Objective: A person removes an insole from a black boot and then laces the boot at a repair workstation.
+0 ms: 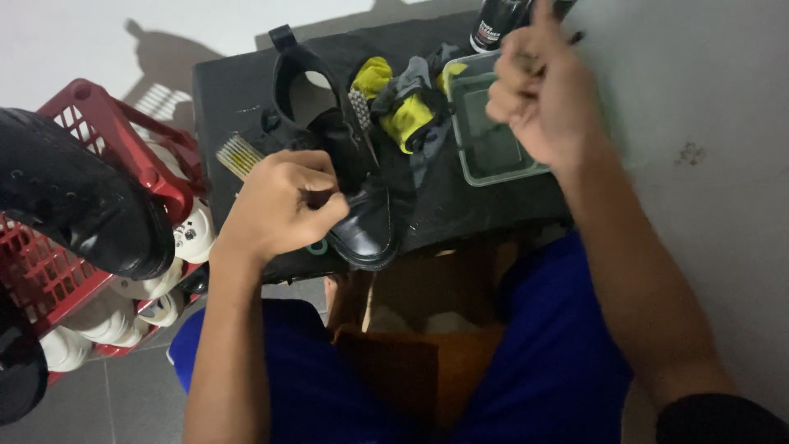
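**Two hands lacing a black boot**

Two hands work over a black boot (349, 177) that lies on a dark mat (238, 99), toe toward the person. The left hand (279, 205) is pinched shut beside the boot's toe end, fingertips nipping what looks like a thin black lace. The right hand (538, 90) is raised beyond the boot, fist closed with the thumb up, seemingly drawing the other end; the lace itself is too thin and blurred to confirm there.

Behind the boot sit yellow-and-grey cloths (403, 103), a clear tray (493, 148) and a dark bottle (497, 23). Left of the boot stands a red basket (123, 156), a second black boot (78, 197) resting across it.

Judged from this, good lacing means even tension on both ends, the boot kept steady on the mat, and the pinch held close to the eyelets.
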